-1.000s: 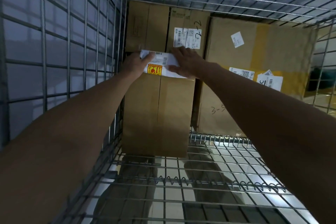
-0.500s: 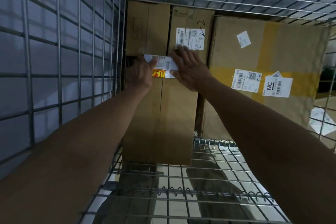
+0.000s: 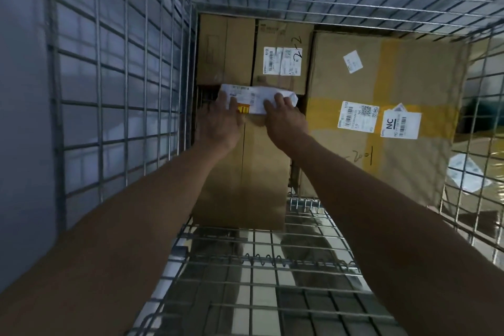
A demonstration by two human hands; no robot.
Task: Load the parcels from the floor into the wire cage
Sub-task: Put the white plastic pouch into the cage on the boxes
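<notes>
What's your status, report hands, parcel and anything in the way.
Left hand and right hand press flat on white parcel. Parcel atop front box, inside cage. Nothing blocking.

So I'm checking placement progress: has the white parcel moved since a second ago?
Yes. The white parcel has slid right along the tall box's top edge.

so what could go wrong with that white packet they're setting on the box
The white packet sits at the far edge of the tall box, under both the left hand and the right hand. It could slide off into the dark gap beside the cage wall. It is soft and creased, so later parcels stacked on it may crush it.
</notes>
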